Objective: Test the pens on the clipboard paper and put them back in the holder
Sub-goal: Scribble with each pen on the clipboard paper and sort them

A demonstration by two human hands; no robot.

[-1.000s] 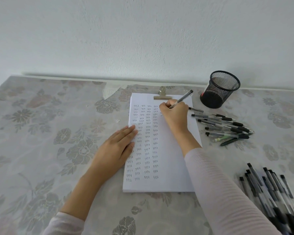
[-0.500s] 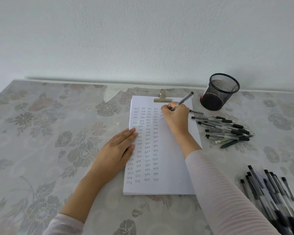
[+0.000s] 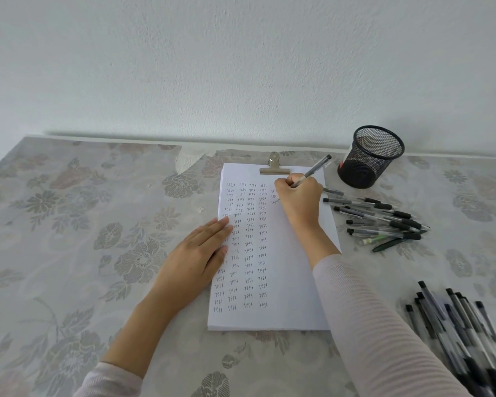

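The right hand (image 3: pixel 299 199) is curled tight around a pen (image 3: pixel 312 171), fingers pinched low on the barrel, and its heel rests on the clipboard paper (image 3: pixel 287 282) near the top, just below the metal clip (image 3: pixel 275 168); the pen's long axis runs on a slant, its capped back end pointing up and away to the right toward the mesh holder (image 3: pixel 368 157), its tip down and to the left, hidden under the knuckles, so I cannot see the point meet the sheet; the left hand (image 3: pixel 201 253) lies flat and spread, holding nothing, fingertips pressed on the left edge of the paper with the palm out on the flowered tabletop (image 3: pixel 83 239); the sheet carries columns of the small word "test", and a fifth column has only a few entries beside the writing hand, partly covered by it; the holder stands upright at the far right near the wall, something red showing through its mesh that I cannot make out; a loose pile of pens (image 3: pixel 384 222) lies just right of the clipboard, mostly lengthwise left to right; another bunch of pens (image 3: pixel 455 330) sits at the near right corner, blurred and cut off by the frame; the board itself is covered by the paper.
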